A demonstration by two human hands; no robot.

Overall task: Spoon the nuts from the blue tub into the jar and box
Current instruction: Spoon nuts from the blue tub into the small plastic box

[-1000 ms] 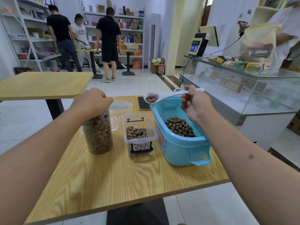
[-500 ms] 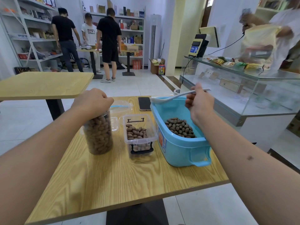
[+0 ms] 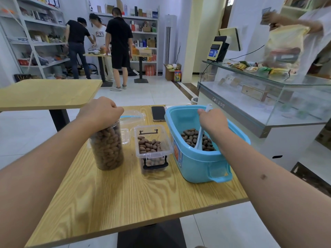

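A blue tub [image 3: 197, 163] stands at the right of the wooden table [image 3: 125, 199] with brown nuts [image 3: 189, 136] piled on its floor. My right hand [image 3: 212, 120] grips a white spoon [image 3: 199, 142], whose bowl is pushed down into the nuts. A clear jar [image 3: 107, 149], nearly full of nuts, stands at the left; my left hand [image 3: 100, 111] rests closed over its top. Between jar and tub sits a clear box [image 3: 152, 149] with black clasps, partly filled with nuts.
A dark phone [image 3: 158, 113] lies at the table's far edge, and clear lids [image 3: 131, 116] lie behind the jar. A glass counter [image 3: 268, 104] runs along the right. A second wooden table [image 3: 46, 93] stands to the left. Several people stand farther back by shelves.
The spoon held nuts over the tub's far rim, then emptied toward the box. My right hand has since swung it down into the tub's nuts. My left hand stayed on the jar.
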